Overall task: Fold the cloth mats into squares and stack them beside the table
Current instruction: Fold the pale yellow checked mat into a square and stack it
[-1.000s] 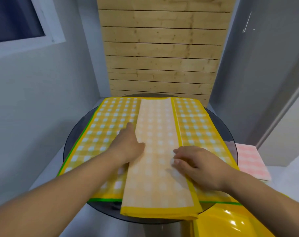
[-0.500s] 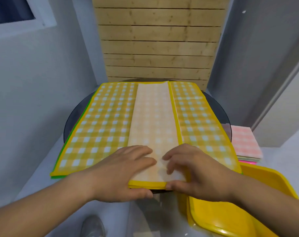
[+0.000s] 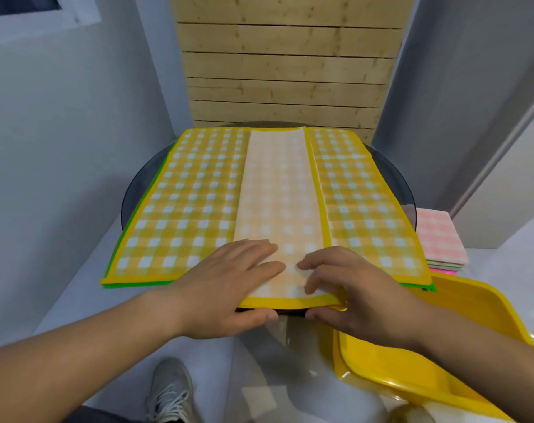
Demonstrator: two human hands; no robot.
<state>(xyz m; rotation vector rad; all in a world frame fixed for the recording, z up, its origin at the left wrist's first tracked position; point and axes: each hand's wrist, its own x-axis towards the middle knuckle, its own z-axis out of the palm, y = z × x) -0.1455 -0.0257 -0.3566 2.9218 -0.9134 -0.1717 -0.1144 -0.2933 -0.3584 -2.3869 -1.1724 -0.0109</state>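
Observation:
A long folded strip of yellow checked cloth mat (image 3: 278, 190), pale side up, runs down the middle of a flat yellow checked mat (image 3: 189, 203) on a round dark glass table (image 3: 137, 184). A green-edged mat shows beneath the flat one. My left hand (image 3: 229, 285) pinches the strip's near end, fingers on top and thumb under the yellow hem. My right hand (image 3: 348, 288) holds the same end from the right in the same way. A stack of folded mats (image 3: 439, 239), pink checked on top, sits to the right of the table.
A yellow plastic tray (image 3: 427, 346) lies at the near right, overlapping the table edge. A wooden slat panel (image 3: 287, 65) stands behind the table between grey walls. My shoe (image 3: 168, 392) shows on the floor below.
Both hands slid from the middle of the strip back to its near end and took hold of the hem. The view tilted down, showing the tray and shoe.

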